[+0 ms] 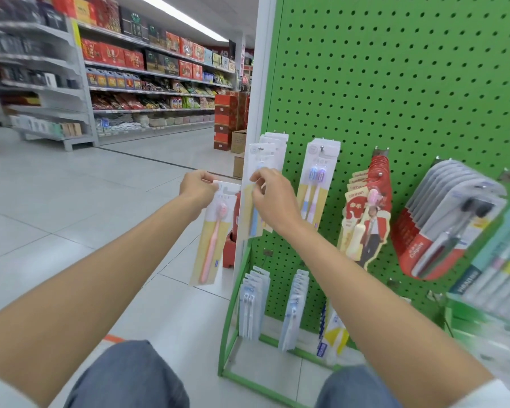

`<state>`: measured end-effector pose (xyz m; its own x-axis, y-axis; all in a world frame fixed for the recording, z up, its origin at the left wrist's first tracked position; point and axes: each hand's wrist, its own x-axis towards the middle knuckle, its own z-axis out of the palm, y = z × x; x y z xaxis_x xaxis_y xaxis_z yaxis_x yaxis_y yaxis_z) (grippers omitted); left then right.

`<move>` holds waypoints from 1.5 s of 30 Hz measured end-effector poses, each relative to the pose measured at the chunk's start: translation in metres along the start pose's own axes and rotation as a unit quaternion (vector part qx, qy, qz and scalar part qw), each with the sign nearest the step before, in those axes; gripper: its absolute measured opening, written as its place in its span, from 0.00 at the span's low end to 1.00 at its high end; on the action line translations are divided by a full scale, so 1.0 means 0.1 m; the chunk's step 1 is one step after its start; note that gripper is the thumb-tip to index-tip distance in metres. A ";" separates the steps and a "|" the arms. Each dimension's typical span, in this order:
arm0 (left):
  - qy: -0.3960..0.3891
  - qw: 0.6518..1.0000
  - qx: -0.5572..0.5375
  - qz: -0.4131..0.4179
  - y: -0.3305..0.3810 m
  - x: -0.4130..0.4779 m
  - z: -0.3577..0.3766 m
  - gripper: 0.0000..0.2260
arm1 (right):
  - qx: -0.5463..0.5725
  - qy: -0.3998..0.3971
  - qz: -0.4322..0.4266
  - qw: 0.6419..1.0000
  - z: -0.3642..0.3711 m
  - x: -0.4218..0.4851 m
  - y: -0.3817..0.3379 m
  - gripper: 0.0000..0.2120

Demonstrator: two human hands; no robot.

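Wears white short sleeves, bare from the elbow down, and faded blue-grey denim trousers covering both knees.

"canban" in white on yellowish tabs of red toothbrush packs, repeated down whole stack. "colgate" in white on red bottom of grey pack row. Print on pink toothbrush card, blue toothbrush card, teal pack: too blurry, can't read tbh.

Glossy clear-plastic blister on paper card of pink toothbrush pack, matt green perforated metal pegboard, smooth glossy floor tiles
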<state>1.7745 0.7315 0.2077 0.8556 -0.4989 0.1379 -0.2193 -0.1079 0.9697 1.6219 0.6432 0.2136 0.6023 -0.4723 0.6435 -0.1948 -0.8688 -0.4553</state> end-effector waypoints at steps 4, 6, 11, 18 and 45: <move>-0.100 0.994 -0.037 -0.013 -0.13 -0.36 0.08 0.03 | 0.058 -0.045 0.089 0.993 0.22 -0.42 0.14 0.17; -0.166 0.984 -0.057 -0.023 -0.20 -0.51 0.17 0.03 | 0.104 -0.069 0.143 0.982 0.29 -0.60 0.21 0.23; -0.261 0.960 -0.083 -0.056 -0.52 -0.62 0.46 0.05 | 0.139 -0.051 0.216 0.965 0.33 -0.89 0.47 0.18; -0.321 0.933 -0.122 -0.109 -0.96 -0.72 0.69 0.09 | 0.141 -0.026 0.228 0.963 0.42 -1.14 0.79 0.07; -0.066 0.922 -0.254 -0.284 -1.12 -0.70 0.57 0.06 | 0.286 -0.389 0.387 0.786 0.52 -1.72 1.06 0.13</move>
<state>1.7126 0.7290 0.0778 0.6925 -0.5908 -0.4139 0.5232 0.0164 0.8520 1.5381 0.6405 0.0228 0.8091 -0.3984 -0.4320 -0.4904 -0.0527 -0.8699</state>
